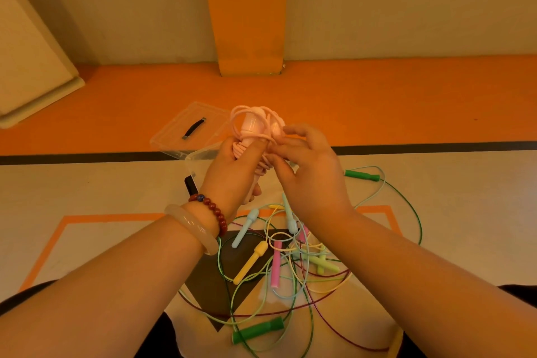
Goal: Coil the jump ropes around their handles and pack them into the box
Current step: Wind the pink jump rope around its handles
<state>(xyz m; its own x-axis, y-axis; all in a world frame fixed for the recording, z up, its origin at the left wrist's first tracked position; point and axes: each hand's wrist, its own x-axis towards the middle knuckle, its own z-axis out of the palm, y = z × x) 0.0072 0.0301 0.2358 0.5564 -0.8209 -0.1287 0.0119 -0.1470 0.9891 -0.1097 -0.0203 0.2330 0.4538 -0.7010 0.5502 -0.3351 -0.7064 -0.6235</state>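
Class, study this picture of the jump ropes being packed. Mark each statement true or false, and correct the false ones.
1. The left hand grips the pink jump rope. True.
2. The lid is closed on the clear box. False: the lid lies on the floor beside the clear box.
3. The right hand pinches the pink cord. True.
4. Every rope is already packed. False: a tangle of ropes lies on the floor.
5. The two green handles lie touching. False: the far green handle and the near green handle lie well apart.
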